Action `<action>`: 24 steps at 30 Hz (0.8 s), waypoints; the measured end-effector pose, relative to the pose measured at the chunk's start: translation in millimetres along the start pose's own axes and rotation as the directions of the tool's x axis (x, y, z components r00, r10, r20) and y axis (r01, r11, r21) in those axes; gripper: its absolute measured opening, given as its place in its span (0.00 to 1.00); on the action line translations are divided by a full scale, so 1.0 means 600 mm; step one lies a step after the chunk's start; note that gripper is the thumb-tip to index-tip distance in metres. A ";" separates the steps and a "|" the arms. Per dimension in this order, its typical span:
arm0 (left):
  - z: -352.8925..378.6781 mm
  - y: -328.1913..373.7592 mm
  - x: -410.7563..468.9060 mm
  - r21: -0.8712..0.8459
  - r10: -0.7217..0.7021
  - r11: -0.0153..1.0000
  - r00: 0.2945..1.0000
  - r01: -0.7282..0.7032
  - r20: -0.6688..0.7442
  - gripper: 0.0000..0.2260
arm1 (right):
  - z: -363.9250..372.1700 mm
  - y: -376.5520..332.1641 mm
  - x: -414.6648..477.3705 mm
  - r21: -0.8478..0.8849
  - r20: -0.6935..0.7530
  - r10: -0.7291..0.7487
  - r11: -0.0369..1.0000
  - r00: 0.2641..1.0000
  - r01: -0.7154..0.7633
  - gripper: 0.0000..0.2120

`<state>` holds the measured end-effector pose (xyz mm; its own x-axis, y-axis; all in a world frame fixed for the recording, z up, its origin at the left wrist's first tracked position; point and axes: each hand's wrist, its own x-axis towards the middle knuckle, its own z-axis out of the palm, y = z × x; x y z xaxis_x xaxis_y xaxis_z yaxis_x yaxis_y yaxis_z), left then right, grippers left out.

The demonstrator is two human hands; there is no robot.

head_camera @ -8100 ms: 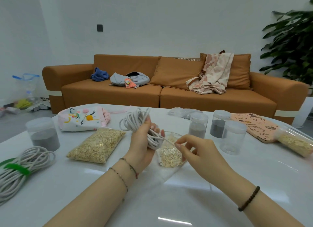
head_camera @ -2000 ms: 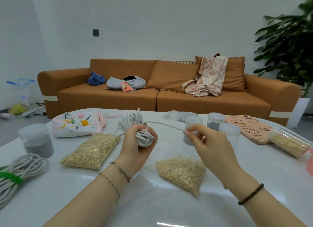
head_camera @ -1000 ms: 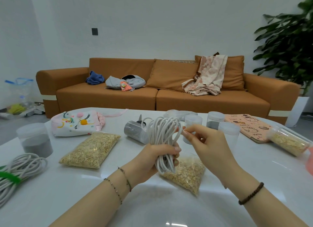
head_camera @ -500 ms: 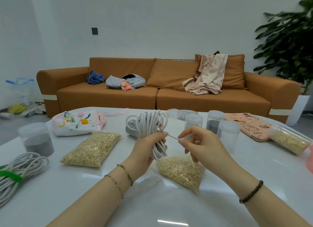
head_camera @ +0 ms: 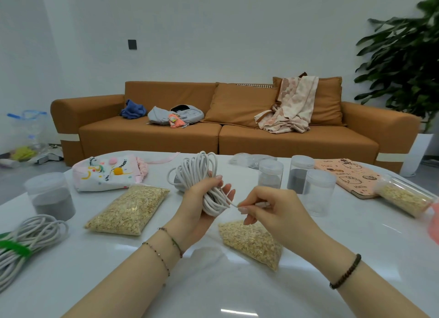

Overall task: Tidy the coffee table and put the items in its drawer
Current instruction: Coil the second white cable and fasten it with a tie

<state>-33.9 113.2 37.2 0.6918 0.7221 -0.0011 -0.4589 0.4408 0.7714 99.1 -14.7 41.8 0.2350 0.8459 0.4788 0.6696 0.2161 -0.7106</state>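
Mid-frame, my left hand point(head_camera: 197, 205) gripped the coiled white cable point(head_camera: 199, 168), my right hand point(head_camera: 270, 207) pinched its end; clear oat bags point(head_camera: 129, 209) and plastic jars point(head_camera: 318, 192) lay unstowed around them

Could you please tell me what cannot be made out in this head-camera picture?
All in the head view:
1. Drawer: not in view; only the table top shows.
2. Grey container: mostly hidden behind the cable coil in the left hand.
3. Cable's free end: mostly hidden among the fingers of the right hand.
4. Second cable bundle: cut off by the left edge.
5. Pink object: cut off by the right edge, blurred.
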 end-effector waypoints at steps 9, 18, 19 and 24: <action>-0.006 0.021 0.002 0.008 0.072 0.997 0.997 -0.072 -0.004 0.03 | 0.002 -0.004 -0.003 0.027 -0.045 -0.070 0.997 0.997 0.071 0.04; 0.010 0.008 -0.013 0.135 0.021 0.990 0.999 -0.027 0.045 0.01 | 0.000 -0.008 0.002 0.270 -0.162 -0.090 0.954 0.983 0.132 0.05; 0.011 0.005 -0.015 0.176 0.003 0.984 0.998 -0.013 0.057 0.02 | 0.000 -0.008 0.003 0.271 -0.160 -0.098 0.952 0.982 0.139 0.05; 0.012 -0.011 -0.019 0.275 -0.103 0.960 0.983 0.058 0.154 0.16 | -0.001 -0.012 0.003 0.284 -0.164 -0.143 0.941 0.976 0.185 0.05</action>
<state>-34.8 98.3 36.5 0.8130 0.5819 0.0174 -0.2470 0.3178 0.9154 95.2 -14.9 48.5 0.2497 0.7146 0.6535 0.4734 0.4986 -0.7261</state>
